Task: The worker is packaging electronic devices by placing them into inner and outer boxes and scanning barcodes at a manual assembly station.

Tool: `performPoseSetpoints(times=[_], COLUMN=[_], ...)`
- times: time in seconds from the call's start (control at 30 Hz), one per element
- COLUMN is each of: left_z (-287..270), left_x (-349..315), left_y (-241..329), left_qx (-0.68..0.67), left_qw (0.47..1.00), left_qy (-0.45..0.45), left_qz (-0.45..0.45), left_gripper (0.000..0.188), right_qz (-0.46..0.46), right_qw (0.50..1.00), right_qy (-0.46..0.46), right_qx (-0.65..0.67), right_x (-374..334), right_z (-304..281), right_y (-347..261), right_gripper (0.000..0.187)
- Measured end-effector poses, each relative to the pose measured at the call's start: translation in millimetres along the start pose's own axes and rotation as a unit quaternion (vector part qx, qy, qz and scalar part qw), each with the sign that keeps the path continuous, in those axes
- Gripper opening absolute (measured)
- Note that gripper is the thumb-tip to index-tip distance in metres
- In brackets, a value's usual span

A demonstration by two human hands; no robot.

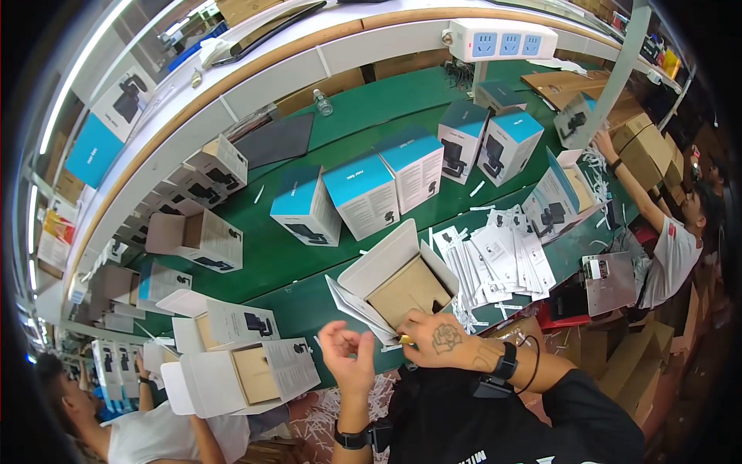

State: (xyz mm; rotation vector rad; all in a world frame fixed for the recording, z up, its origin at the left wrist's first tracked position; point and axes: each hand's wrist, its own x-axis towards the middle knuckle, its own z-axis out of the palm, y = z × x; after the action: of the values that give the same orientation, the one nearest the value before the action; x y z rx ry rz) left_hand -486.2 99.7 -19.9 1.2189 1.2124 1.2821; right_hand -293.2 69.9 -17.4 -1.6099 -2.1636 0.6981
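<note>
An open white carton (379, 259) stands in front of me, its flaps up and a brown cardboard insert (410, 292) inside. My right hand (437, 338) is at the near edge of this carton, fingers closed on a small yellow thing (406, 339) whose kind is unclear. To the left of it, my left hand (348, 356) is raised with loosely bent fingers apart, holding nothing. Just right of the carton lies a spread pile of white printed leaflets (502, 255). Two more open cartons with brown inserts, one nearer (286, 371) and one behind (243, 323), stand at the left.
Closed teal-topped boxes (359, 193) line the green table (294, 282). A power strip (502, 40) is fixed to the shelf above. Paper strips (464, 309) lie about the leaflets. A co-worker's arm (638, 185) reaches in at right; another person (170, 433) sits at lower left.
</note>
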Motion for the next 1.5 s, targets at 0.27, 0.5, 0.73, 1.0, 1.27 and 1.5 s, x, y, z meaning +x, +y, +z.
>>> performPoseSetpoints(times=[0.27,0.5,0.73,1.0,1.27,1.5], left_z=[13.1,4.7,7.3,44.6,73.3,66.9], left_x=[22.0,-2.5,1.2,-5.2,-10.1,-8.7], left_y=[27.1,17.0,16.0,-9.8,-17.9,-45.5], left_qx=[0.132,0.234,0.294,0.373,0.478,0.507], left_qw=[0.986,0.939,0.928,0.846,0.799,0.775], left_qy=[-0.035,-0.116,-0.023,-0.176,-0.250,-0.228], left_qz=[0.095,0.225,0.227,0.339,0.266,0.299], left_gripper=[0.027,0.022,0.033,0.060,0.080,0.085], right_qz=[-0.023,-0.024,-0.025,0.206,0.230,0.155], right_qw=[0.984,0.994,0.935,0.944,0.954,0.982], right_qy=[0.100,0.082,0.308,0.153,0.027,-0.012], right_qx=[0.144,0.071,0.177,0.209,0.193,0.109], right_x=[6.9,-5.1,-15.5,-3.6,-18.0,-17.1], right_z=[-14.5,-0.4,-46.5,-23.8,-28.7,-55.1], right_y=[-10.0,5.2,15.4,87.8,67.6,98.7], right_gripper=[0.036,0.037,0.028,0.036,0.038,0.028])
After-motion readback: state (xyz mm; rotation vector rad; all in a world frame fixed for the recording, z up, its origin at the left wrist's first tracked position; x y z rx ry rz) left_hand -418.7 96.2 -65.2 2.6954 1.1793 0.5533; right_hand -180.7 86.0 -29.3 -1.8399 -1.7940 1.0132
